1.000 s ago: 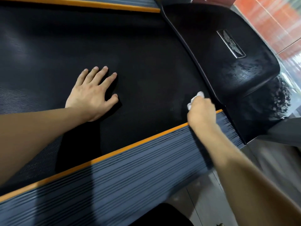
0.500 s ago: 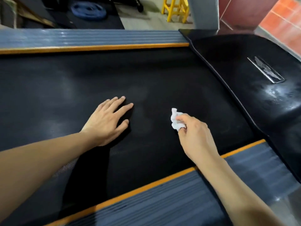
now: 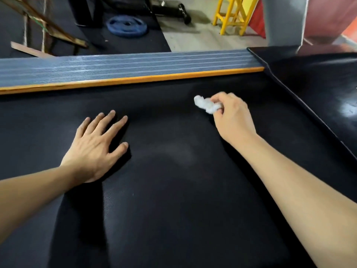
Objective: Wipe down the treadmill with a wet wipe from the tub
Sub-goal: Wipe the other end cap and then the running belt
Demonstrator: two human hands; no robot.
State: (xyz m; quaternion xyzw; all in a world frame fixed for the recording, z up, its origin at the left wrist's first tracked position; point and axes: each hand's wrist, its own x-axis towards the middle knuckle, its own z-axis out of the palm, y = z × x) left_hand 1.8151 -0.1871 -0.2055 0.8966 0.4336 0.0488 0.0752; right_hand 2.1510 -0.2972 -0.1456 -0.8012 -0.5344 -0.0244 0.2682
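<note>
The treadmill's black belt point(image 3: 173, 209) fills most of the view. My right hand point(image 3: 233, 120) pinches a crumpled white wet wipe point(image 3: 206, 105) and presses it on the belt toward the far side, near the glossy black motor cover point(image 3: 313, 88). A faint damp streak point(image 3: 181, 151) curves across the belt behind the wipe. My left hand point(image 3: 96, 146) lies flat on the belt with its fingers spread. The tub is not in view.
A grey ribbed side rail point(image 3: 123, 63) with an orange strip point(image 3: 135, 79) runs along the belt's far edge. Beyond it on the floor are a blue weight plate point(image 3: 126, 26), a yellow stool point(image 3: 233, 14) and a wooden frame point(image 3: 44, 29).
My right hand has swept the wipe from the near rail across the belt toward the far rail. The view has tilted up. My left hand has stayed flat on the belt.
</note>
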